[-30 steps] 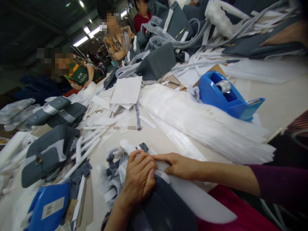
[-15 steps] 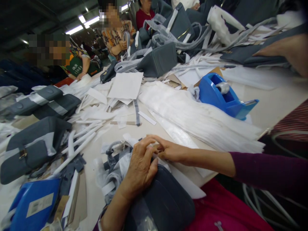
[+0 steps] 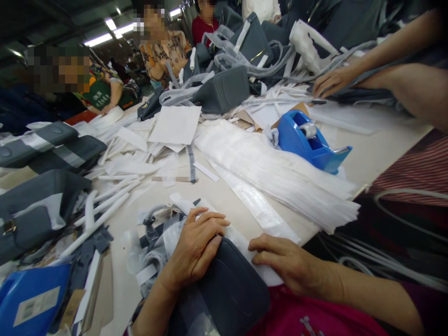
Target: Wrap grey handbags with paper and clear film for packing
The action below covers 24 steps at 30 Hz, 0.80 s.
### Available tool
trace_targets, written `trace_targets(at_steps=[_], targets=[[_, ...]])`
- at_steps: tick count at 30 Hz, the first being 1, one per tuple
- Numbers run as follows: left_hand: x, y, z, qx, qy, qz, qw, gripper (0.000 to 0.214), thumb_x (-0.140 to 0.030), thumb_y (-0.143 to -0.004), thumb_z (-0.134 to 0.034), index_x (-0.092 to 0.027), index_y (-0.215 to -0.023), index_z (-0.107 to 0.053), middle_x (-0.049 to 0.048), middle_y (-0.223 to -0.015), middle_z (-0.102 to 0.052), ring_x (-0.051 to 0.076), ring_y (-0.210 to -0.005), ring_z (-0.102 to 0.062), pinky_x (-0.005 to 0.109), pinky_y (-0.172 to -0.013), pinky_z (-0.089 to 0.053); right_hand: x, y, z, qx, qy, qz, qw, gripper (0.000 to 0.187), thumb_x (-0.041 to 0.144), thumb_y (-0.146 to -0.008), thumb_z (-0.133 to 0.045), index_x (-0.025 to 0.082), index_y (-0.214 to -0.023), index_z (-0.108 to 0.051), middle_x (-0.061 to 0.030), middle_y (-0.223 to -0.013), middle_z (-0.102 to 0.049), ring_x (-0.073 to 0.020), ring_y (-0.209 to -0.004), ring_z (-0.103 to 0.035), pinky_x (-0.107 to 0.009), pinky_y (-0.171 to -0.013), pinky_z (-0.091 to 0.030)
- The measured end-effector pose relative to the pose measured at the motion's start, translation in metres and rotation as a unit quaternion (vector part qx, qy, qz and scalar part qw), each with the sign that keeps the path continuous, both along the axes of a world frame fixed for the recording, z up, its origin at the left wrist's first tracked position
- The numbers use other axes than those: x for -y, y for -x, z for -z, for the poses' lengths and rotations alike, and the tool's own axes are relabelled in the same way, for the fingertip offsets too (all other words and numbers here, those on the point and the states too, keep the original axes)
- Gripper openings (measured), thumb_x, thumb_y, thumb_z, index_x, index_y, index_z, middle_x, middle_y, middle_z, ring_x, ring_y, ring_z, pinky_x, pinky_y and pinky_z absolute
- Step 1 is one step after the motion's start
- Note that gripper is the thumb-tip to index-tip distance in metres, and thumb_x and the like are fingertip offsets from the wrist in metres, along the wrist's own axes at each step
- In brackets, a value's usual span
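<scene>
A dark blue-grey handbag (image 3: 238,284) lies at the table's near edge, against the wearer's bright pink clothing. Across its upper edge rests my left hand (image 3: 199,245), its fingers stretched out over the bag and a white sheet. My right hand (image 3: 283,261) has its fingers curled at the edge of that thin white foam sheet (image 3: 268,275), which sticks out beside the bag. Left of my left hand, the bag's strap and handle (image 3: 154,259) are bundled in clear plastic and white wrapping. Clear plastic also covers the bag's lower part.
A stack of white foam sheets (image 3: 276,172) lies ahead, beside a blue tape dispenser (image 3: 311,140). Another blue dispenser (image 3: 35,294) stands near left. Wrapped bags (image 3: 42,205) and white foam rods (image 3: 101,224) crowd the left. A co-worker's hands (image 3: 336,81) are far right.
My right hand has come away from my left hand, moving right and nearer to me along the white sheet. My left fingers have straightened. A co-worker's hand has come into view at far right.
</scene>
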State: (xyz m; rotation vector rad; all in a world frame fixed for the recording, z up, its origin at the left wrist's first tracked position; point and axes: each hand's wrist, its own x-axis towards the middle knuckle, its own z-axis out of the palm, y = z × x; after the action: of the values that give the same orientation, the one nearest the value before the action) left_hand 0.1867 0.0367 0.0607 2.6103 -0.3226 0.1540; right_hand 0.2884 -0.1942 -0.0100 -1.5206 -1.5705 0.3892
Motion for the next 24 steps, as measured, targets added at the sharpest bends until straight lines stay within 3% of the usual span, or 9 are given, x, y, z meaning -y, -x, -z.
trace_targets(at_steps=[4,7,9,15,21,24], targets=[[0.0,0.001,-0.002,0.01,0.014,-0.001,1.0,0.015,-0.016,-0.089,-0.038,-0.02,-0.089,-0.052,0.0083,-0.114,-0.063,0.021,-0.106,-0.056,0.045,-0.1,-0.031,-0.014,0.003,-0.009,-0.119,0.035,0.049,0.991,0.028,0.003,-0.074,-0.044,0.019,-0.092,-0.058,-0.0048,-0.085,-0.059,-0.0152,-0.078,-0.056,-0.027,-0.071,-0.046],[0.001,0.002,-0.002,0.013,0.027,-0.003,1.0,0.013,-0.015,-0.088,-0.038,-0.019,-0.088,-0.05,0.0091,-0.109,-0.062,0.021,-0.103,-0.055,0.045,-0.098,-0.032,-0.028,0.009,-0.014,-0.242,0.096,0.128,0.957,0.016,0.009,-0.07,-0.056,0.021,-0.078,-0.049,0.0047,-0.064,-0.049,-0.0104,-0.058,-0.047,-0.021,-0.054,-0.038],[0.002,0.002,-0.002,0.012,0.029,-0.003,0.999,0.012,-0.014,-0.088,-0.038,-0.019,-0.086,-0.049,0.0087,-0.106,-0.062,0.021,-0.102,-0.055,0.045,-0.097,-0.032,-0.04,0.013,-0.018,-0.288,0.119,0.153,0.938,0.018,0.011,-0.069,-0.059,0.021,-0.07,-0.044,0.0073,-0.057,-0.042,-0.0081,-0.052,-0.04,-0.02,-0.047,-0.03],[0.004,0.003,-0.002,0.027,0.02,0.0,0.999,0.011,-0.015,-0.087,-0.037,-0.019,-0.083,-0.047,0.0087,-0.105,-0.061,0.021,-0.099,-0.055,0.044,-0.093,-0.036,-0.067,0.014,-0.028,-0.306,0.144,0.156,0.928,0.014,0.016,-0.075,-0.057,0.019,-0.063,-0.052,0.0054,-0.054,-0.047,-0.0084,-0.052,-0.042,-0.021,-0.047,-0.028],[0.004,0.001,0.007,0.003,-0.001,0.001,1.0,0.008,-0.016,-0.088,-0.039,-0.019,-0.088,-0.047,0.0083,-0.114,-0.061,0.021,-0.117,-0.05,0.045,-0.105,-0.029,-0.062,0.021,-0.028,-0.367,0.144,0.164,0.904,0.009,0.014,-0.078,-0.051,0.021,-0.073,-0.054,0.0039,-0.064,-0.054,-0.0103,-0.059,-0.048,-0.022,-0.053,-0.035],[0.005,-0.003,0.011,-0.026,-0.026,0.007,0.999,0.009,-0.016,-0.088,-0.041,-0.02,-0.092,-0.048,0.0071,-0.108,-0.064,0.019,-0.123,-0.048,0.044,-0.11,-0.023,-0.053,0.021,-0.027,-0.408,0.137,0.147,0.891,0.008,0.014,-0.079,-0.049,0.021,-0.078,-0.052,0.0037,-0.065,-0.052,-0.0109,-0.061,-0.049,-0.023,-0.056,-0.038]])
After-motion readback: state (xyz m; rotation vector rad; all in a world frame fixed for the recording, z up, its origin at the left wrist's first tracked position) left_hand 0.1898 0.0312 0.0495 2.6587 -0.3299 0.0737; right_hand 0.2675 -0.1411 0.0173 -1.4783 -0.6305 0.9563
